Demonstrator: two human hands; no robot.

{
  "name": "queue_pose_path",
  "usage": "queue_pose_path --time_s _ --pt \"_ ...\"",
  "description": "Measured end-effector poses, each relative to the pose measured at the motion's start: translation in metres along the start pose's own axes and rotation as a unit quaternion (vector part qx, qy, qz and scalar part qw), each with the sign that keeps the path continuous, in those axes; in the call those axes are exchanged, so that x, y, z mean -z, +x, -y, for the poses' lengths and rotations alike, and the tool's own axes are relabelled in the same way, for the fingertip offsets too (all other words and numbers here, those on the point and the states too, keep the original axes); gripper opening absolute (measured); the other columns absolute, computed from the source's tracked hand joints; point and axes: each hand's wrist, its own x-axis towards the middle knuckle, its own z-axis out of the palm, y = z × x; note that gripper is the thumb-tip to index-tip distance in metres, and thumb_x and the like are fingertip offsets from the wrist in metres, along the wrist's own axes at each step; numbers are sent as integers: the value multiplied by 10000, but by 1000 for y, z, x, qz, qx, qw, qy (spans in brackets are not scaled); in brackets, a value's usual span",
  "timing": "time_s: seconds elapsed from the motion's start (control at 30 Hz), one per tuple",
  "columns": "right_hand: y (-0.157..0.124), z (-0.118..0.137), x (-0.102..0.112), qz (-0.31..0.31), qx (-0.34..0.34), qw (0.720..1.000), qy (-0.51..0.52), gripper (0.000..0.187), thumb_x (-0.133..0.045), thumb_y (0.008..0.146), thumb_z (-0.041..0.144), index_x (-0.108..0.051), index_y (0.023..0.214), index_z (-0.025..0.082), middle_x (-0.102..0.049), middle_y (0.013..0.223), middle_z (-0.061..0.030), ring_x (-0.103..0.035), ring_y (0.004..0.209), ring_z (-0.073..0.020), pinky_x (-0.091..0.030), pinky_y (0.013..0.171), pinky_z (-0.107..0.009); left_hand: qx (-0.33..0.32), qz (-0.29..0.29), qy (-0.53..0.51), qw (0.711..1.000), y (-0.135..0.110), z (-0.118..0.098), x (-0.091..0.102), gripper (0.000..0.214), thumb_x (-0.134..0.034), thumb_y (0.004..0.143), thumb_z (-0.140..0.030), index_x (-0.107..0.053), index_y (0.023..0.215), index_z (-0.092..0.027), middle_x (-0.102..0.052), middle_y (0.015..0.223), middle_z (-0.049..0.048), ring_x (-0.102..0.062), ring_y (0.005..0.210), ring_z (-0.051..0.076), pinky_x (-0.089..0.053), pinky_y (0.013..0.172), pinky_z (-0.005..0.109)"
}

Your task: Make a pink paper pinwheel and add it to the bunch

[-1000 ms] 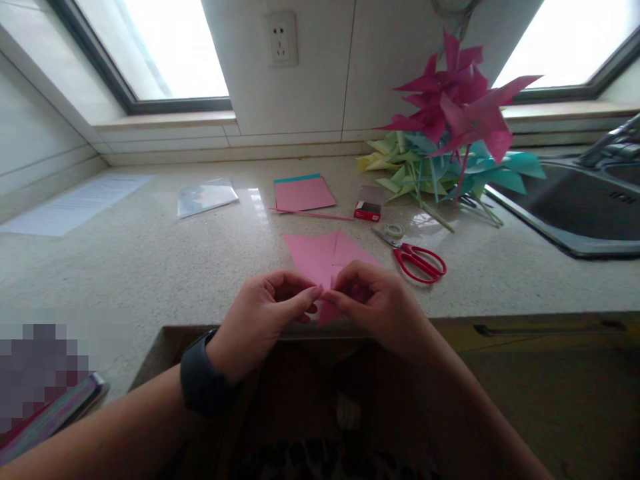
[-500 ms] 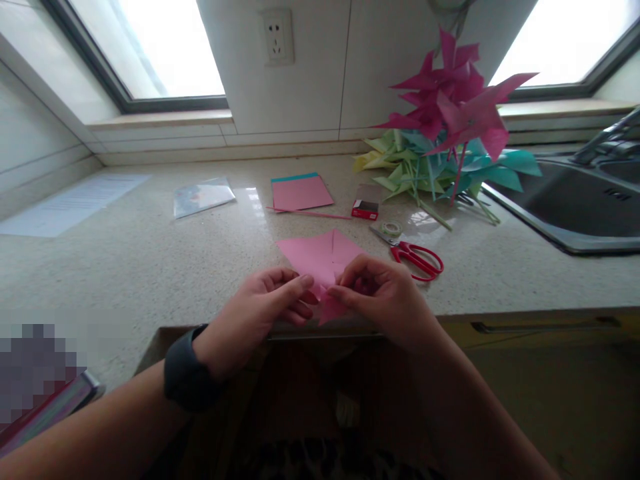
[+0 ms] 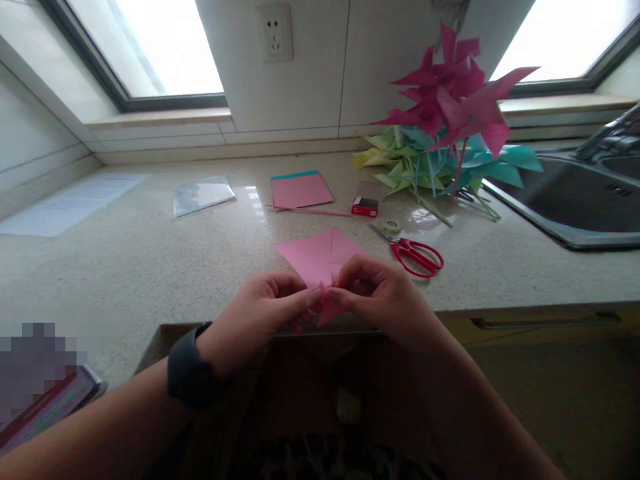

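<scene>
A pink paper square (image 3: 315, 257), cut along its diagonals, lies on the speckled counter (image 3: 150, 260) at its front edge. My left hand (image 3: 260, 320) and my right hand (image 3: 383, 297) meet over its near corner. Both pinch the pink paper near its middle, fingertips nearly touching. A dark band sits on my left wrist. The near part of the paper is hidden under my fingers.
Red scissors (image 3: 417, 255) and a tape roll (image 3: 393, 226) lie right of the paper. Behind are a pink sheet stack (image 3: 300, 190), a thin pink stick (image 3: 310, 211), a small red box (image 3: 365, 203), a clear bag (image 3: 203, 195). Several paper pinwheels (image 3: 445, 133) stand by the sink (image 3: 580, 200).
My left fingers have closed in again on the paper's centre, meeting my right fingertips. The paper and the other items stay where they were.
</scene>
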Motion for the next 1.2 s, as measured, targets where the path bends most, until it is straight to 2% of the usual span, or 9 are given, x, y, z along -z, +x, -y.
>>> queue_pose_path --time_s 0.23,0.37,0.5,0.57,0.67,0.73,0.8,1.07,1.2 --pt "0 -3 0 5 -5 1000 19 187 -777 786 285 -622 758 183 -612 660 26 -513 560 -90 -384 479 -203 9 6 12 1000 0 0 1 377 -719 828 -499 -720 835 -122 -714 781 51 -591 643 119 -448 594 229" --pt "0 -3 -1 4 -5 1000 7 194 -775 787 300 -622 754 186 -595 633 34 -491 536 -89 -361 460 -209 11 5 15 1000 0 -1 2 381 -714 828 -503 -726 808 -123 -716 769 56 -586 626 118 -449 584 227" --pt "-1 0 6 -91 30 993 -70 188 -707 844 329 -612 748 198 -598 650 20 -501 555 -111 -384 493 -244 10 -4 15 1000 1 -1 3 359 -712 834 -486 -730 813 -128 -721 778 55 -591 622 116 -462 576 222" --pt "-1 -1 21 -164 52 970 -170 149 -668 871 316 -624 783 205 -630 696 -2 -546 604 -136 -425 564 -278 13 -10 9 1000 1 -1 2 347 -720 828 -477 -733 806 -131 -723 776 53 -590 611 113 -467 568 222" --pt "0 -8 53 -241 29 897 -370 106 -645 883 308 -665 887 205 -683 797 -56 -614 705 -201 -455 676 -352 18 -12 -3 1000 2 0 1 342 -732 817 -474 -732 794 -132 -727 785 55 -589 602 109 -473 561 221" --pt "0 -14 73 -229 -17 849 -476 145 -651 878 326 -692 923 195 -707 884 -108 -631 802 -263 -451 729 -402 17 -13 -6 1000 2 0 0 348 -736 813 -475 -728 790 -128 -728 791 57 -587 596 105 -472 554 218" --pt "0 -19 88 -199 -61 827 -521 205 -648 881 360 -722 949 181 -714 920 -137 -635 837 -293 -444 726 -409 16 -15 -5 1000 2 1 0 347 -738 813 -470 -725 788 -124 -725 790 56 -583 594 102 -470 549 214" --pt "-4 -19 102 -87 -76 814 -569 298 -632 900 452 -756 851 185 -687 765 -133 -627 753 -308 -409 662 -401 5 -11 -10 1000 2 4 2 312 -720 843 -438 -726 813 -127 -723 804 50 -586 614 97 -471 548 199" --pt "-5 -13 106 -69 -111 813 -568 274 -641 899 442 -740 812 203 -672 686 -118 -593 623 -262 -348 576 -375 4 -9 -6 1000 2 3 2 314 -719 841 -445 -728 811 -133 -726 809 51 -592 619 104 -476 551 208"
